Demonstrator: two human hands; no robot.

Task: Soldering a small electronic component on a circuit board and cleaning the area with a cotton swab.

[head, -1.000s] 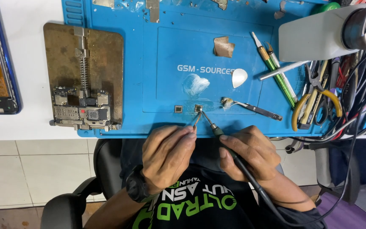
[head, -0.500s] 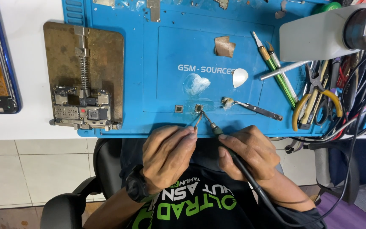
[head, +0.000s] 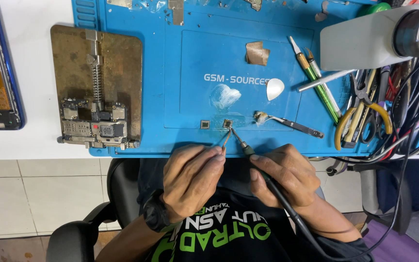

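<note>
Chip (head: 227, 124) on mat (head: 180, 73); board holder (head: 96, 87) left.

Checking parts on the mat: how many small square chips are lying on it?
2. One chip sits under the tips of the tweezers and the iron; the other chip lies just to its left. Clutter at the right may hide more.

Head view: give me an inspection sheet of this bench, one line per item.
Surface: blue silicone work mat on a white bench.
Job's things: small square chip; thin metal tweezers; dark corded soldering iron.
Clutter: brass board holder with circuit board, green-handled tools, yellow-handled pliers, white pick.
Hands: left hand grips the tweezers; right hand grips the iron, both tips at the chip.
Cables: tangled black leads at right.
Surroundings: black chair, tiled floor.
</note>
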